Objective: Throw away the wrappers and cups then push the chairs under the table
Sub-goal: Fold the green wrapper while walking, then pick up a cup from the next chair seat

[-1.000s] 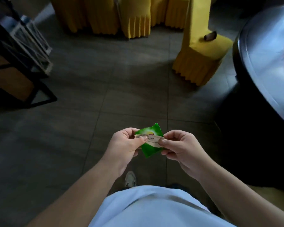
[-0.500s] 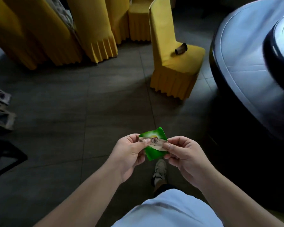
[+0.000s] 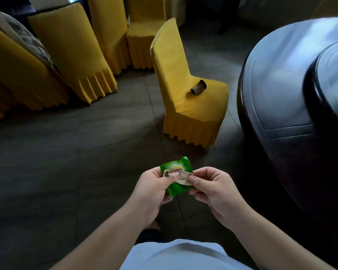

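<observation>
- You hold a green wrapper [image 3: 177, 177] in front of your waist, above the dark tiled floor [image 3: 86, 152], pinched between both hands.
- Your left hand [image 3: 154, 189] is closed on the wrapper's left side, thumb on top and fingers curled beneath it.
- Your right hand [image 3: 209, 185] grips the right edge between thumb and forefinger, the other fingers folded loosely underneath.
- Both forearms reach forward from the bottom of the view and meet at the wrapper, wrists roughly level.
- Judge the wrapper as thin, light and crinkly: it will fold or crush with almost no force, and a slick film may slide out of a loose pinch.
- Take it by an edge or ball it into one palm; that would free your other hand for the next pickup.
- A brown paper cup [image 3: 198, 87] lies on its side on the seat of the nearest yellow-covered chair [image 3: 193, 106], ahead and slightly to the right.
- The cup looks light and easily dented; grip it gently around the body, not by the rim.
- That chair stands just beside the dark round table [image 3: 281, 84] but is not tucked under it.
- More yellow-covered chairs [image 3: 76, 55] stand grouped at the left, well apart from the table.
- No bin is in view.
</observation>
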